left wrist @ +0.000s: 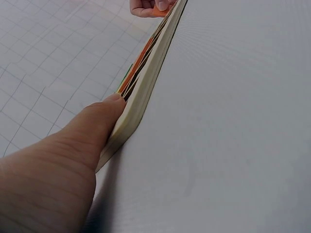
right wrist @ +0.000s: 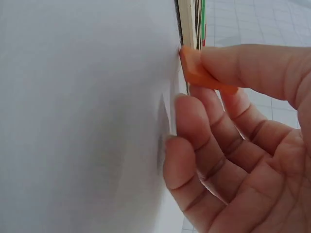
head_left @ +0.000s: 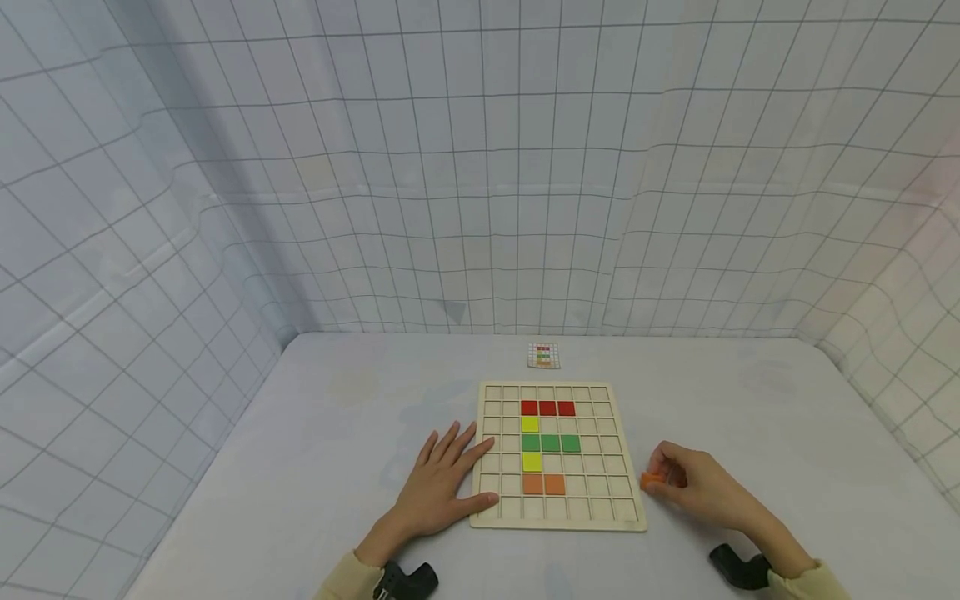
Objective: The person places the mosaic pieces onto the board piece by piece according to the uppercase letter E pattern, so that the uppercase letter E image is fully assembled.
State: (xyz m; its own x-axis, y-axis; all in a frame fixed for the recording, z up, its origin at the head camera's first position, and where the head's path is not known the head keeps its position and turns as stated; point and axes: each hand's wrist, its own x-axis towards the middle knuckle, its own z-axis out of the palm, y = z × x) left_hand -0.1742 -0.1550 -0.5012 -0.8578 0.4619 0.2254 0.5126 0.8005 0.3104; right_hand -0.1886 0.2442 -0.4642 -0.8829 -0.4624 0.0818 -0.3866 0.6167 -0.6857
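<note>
A pale square grid board (head_left: 600, 508) lies on the table, with raised lines dividing it into cells. On it sit three red tiles (head_left: 547, 408) in a row, one yellow tile (head_left: 530, 424), three green tiles (head_left: 550, 443), a second yellow tile (head_left: 531, 462) and two orange tiles (head_left: 543, 484). My left hand (head_left: 442, 492) rests on the board's left edge with its fingers spread; the thumb presses on the near-left corner area in the left wrist view. My right hand (head_left: 693, 483) pinches an orange tile (right wrist: 199, 73) between thumb and fingers, close beside the board's right edge.
Beyond the board lies a small printed card (head_left: 543, 356) showing a coloured grid pattern. White grid-patterned curtains (head_left: 480, 183) stand behind and to both sides of the white table (head_left: 337, 400). A black wrist device (head_left: 738, 568) sits under each forearm.
</note>
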